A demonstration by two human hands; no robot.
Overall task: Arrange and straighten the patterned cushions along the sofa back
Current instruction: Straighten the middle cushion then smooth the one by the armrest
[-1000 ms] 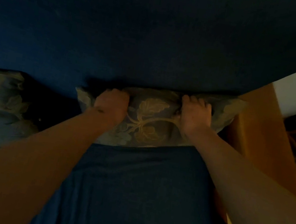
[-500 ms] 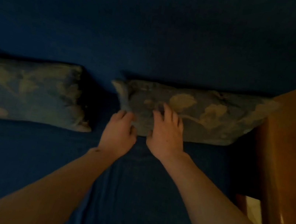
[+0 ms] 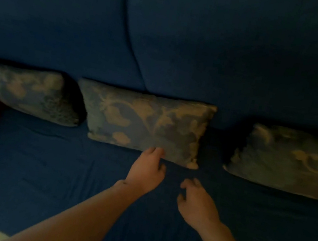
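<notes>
Dim light covers a dark blue fabric sofa [image 3: 228, 48], its back lined with three leaf-patterned blue-and-tan cushions. Left cushion [image 3: 28, 95] and right cushion [image 3: 289, 161] flank the middle cushion [image 3: 145, 122]. Below it, the left hand [image 3: 145, 172] touches its lower edge, fingers loose, grasping nothing, while the right hand [image 3: 196, 205] hovers open; a careless nudge could skew it.

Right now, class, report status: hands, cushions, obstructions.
Left hand touching middle cushion, open. Right hand open, off it. Three cushions along sofa back. Nothing blocking.
</notes>
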